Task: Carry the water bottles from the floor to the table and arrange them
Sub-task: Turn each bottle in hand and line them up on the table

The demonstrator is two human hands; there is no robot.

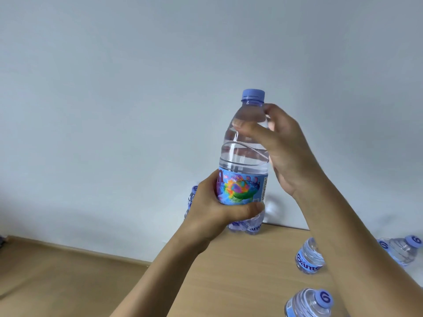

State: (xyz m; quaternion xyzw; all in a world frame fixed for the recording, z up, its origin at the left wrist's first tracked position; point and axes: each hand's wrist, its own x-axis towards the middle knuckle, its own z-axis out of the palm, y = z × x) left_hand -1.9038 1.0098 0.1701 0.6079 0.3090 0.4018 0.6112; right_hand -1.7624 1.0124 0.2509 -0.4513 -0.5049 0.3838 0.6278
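A clear water bottle (243, 156) with a blue cap (253, 94) and colourful label stands upright in mid-frame, held above the wooden surface (240, 271). The left hand (210, 211) wraps its grip round the labelled lower body; the right hand (283, 149) pinches the shoulder with curled fingers. More bottles (309, 257) stand on the surface at lower right, others behind the left hand.

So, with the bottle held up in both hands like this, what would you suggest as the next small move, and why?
Probably lower the held bottle upright onto a bare patch of the table. The left hand grips its label and the right hand its shoulder, so it hangs above the wood, while other bottles already stand there to the right.
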